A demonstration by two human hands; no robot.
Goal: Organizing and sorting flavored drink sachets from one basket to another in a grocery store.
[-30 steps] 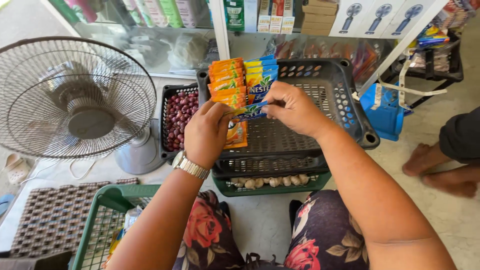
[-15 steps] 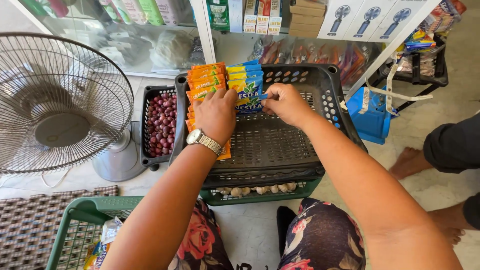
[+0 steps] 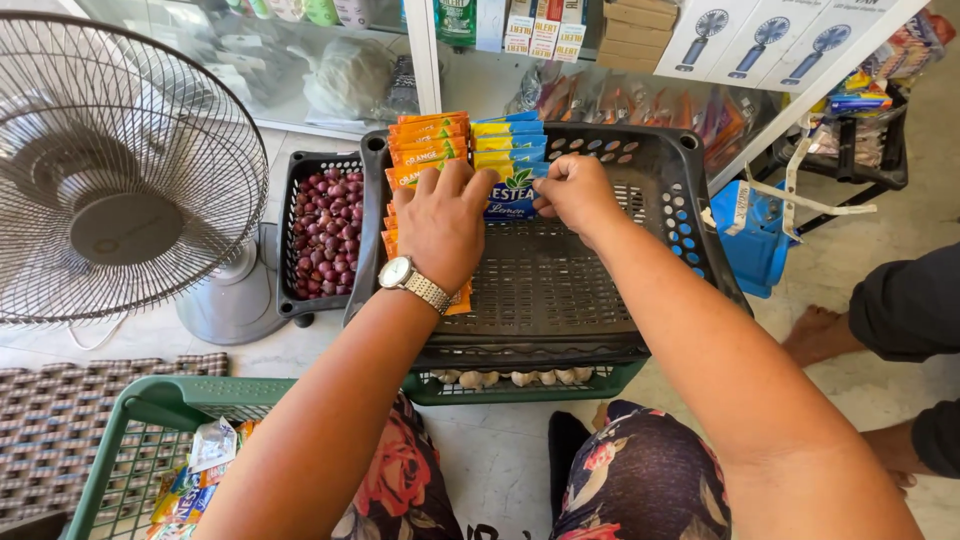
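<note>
A black plastic basket (image 3: 660, 200) sits in front of me, stacked on a green basket (image 3: 520, 382). Orange sachets (image 3: 428, 142) and blue-and-yellow sachets (image 3: 510, 150) stand in rows at its far left end. My left hand (image 3: 445, 222), with a metal wristwatch, presses down on the orange sachets and touches a blue sachet (image 3: 512, 200). My right hand (image 3: 578, 192) pinches the right edge of that same blue sachet, held upright against the row.
A white electric fan (image 3: 120, 170) stands at the left. A small black basket of red onions (image 3: 325, 225) is beside it. A green basket (image 3: 150, 450) with packets lies near my left knee. Another person's bare feet (image 3: 830, 335) are at the right. Glass shelves with goods stand behind.
Both hands moved forward to the far left end of the black basket, bringing the blue sachet up against the standing rows. The view has tilted down and closer.
</note>
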